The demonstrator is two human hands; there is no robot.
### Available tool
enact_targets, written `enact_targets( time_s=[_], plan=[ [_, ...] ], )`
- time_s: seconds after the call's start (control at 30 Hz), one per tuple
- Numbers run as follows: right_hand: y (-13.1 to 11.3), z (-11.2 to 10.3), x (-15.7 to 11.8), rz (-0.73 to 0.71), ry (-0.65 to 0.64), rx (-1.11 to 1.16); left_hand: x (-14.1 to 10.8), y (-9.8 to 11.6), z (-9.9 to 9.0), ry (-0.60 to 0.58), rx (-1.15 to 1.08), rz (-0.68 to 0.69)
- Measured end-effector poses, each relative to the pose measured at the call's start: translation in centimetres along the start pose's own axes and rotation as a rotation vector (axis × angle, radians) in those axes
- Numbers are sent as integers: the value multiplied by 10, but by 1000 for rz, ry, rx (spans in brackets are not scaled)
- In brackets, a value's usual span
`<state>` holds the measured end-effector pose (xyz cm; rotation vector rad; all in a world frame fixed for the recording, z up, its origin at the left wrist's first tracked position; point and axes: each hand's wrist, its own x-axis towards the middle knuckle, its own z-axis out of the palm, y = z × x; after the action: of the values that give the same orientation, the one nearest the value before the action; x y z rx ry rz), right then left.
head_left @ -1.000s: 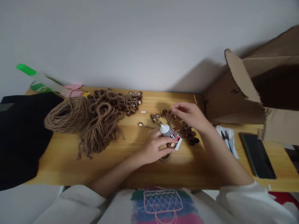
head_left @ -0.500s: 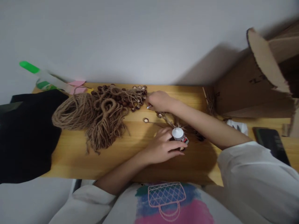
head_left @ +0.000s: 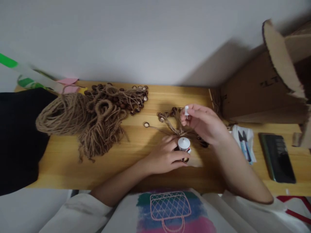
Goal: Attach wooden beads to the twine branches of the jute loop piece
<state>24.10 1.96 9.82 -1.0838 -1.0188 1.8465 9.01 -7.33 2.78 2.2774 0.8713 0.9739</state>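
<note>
My left hand (head_left: 164,156) is wrapped round a small glue bottle (head_left: 184,142) with a white cone-shaped nozzle pointing up. Held between thumb and fingertips of my right hand (head_left: 202,121) is a small white cap (head_left: 186,110), raised above the table and apart from the bottle. Just behind the bottle lies a bundle of twine strands (head_left: 178,130) with dark brown, pale-centred beads at the ends. One such bead (head_left: 146,124) lies off to the left on its own strand. A further bead (head_left: 186,160) shows by my left fingertips.
A twine ball (head_left: 64,113) and a heap of knotted cords (head_left: 98,136) lie left, beside black cloth (head_left: 19,139). On the right are thread snips (head_left: 245,145) on a white wrapper, a phone (head_left: 277,158) and a cardboard box (head_left: 255,87). A wall stands behind.
My right hand has come back from the beaded cords at the rear, moving right and nearer with the white cap. My left hand stays on the glue bottle. The view has shifted slightly.
</note>
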Motion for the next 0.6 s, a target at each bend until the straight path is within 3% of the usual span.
enact_targets(
  time_s=[0.1,0.27,0.6],
  plan=[
    [15,0,-18,28,86,100,0,0,-1,-24,-4,-6],
    [23,3,-36,-45,174,12,0,2,-2,-90,25,-32],
    [22,5,-46,-96,131,-128,1,4,-5,-107,58,-14]
  ],
)
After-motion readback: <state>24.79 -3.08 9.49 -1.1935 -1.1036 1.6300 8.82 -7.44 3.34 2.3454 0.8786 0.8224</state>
